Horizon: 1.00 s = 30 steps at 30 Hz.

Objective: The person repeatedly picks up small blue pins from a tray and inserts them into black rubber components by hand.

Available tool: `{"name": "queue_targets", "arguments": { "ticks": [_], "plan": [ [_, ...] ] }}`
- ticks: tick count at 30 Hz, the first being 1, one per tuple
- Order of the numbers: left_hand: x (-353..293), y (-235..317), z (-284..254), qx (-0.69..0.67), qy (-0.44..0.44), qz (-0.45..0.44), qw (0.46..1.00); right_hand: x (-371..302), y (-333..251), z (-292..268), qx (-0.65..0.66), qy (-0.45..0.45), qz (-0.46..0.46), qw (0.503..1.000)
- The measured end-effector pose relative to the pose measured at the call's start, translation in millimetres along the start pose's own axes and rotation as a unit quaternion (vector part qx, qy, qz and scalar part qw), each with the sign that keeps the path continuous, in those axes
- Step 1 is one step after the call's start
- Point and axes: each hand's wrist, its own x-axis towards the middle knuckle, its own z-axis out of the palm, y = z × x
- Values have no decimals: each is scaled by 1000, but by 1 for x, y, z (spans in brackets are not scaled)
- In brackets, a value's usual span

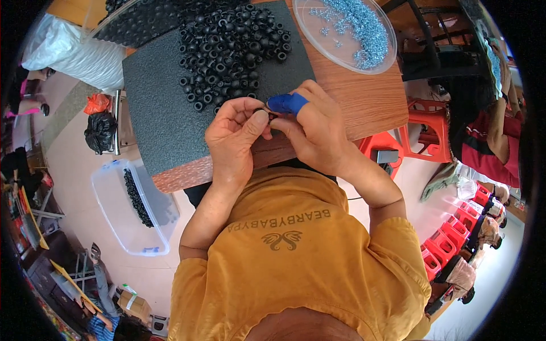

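Observation:
Over the table's near edge, both hands meet in front of my chest. My left hand (234,129) pinches a small black round part (260,111) between thumb and fingers. My right hand (321,122) is closed against it, thumb and index finger together; whatever these fingertips grip is too small to make out. A blue cover (288,103) wraps the right index finger. Just beyond lies a heap of black, hollow round parts (233,48) on a dark grey mat (159,108).
A round clear tray (310,41) of tiny blue pieces stands far right on the wooden table (364,102). Left on the floor is a clear bin (111,210) with black parts. Red stools (432,133) stand right; several people sit farther off.

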Motion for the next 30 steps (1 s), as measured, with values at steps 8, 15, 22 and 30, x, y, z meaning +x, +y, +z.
{"name": "queue_targets", "arguments": {
  "ticks": [8, 15, 22, 30],
  "plan": [
    [1, 1, 6, -82, 15, -56, 995, -9, 4, 7, -27, 62, -27, 997],
    [6, 5, 5, -89, 4, -61, 994, -6, 2, 5, 34, 86, 20, 996],
    [3, 0, 7, -105, -4, -84, 991, -21, 7, 6, 135, 83, 120, 980],
    [2, -1, 7, -78, -29, -79, 993, -18, 13, 6, 170, 145, 158, 962]
  ]
}}
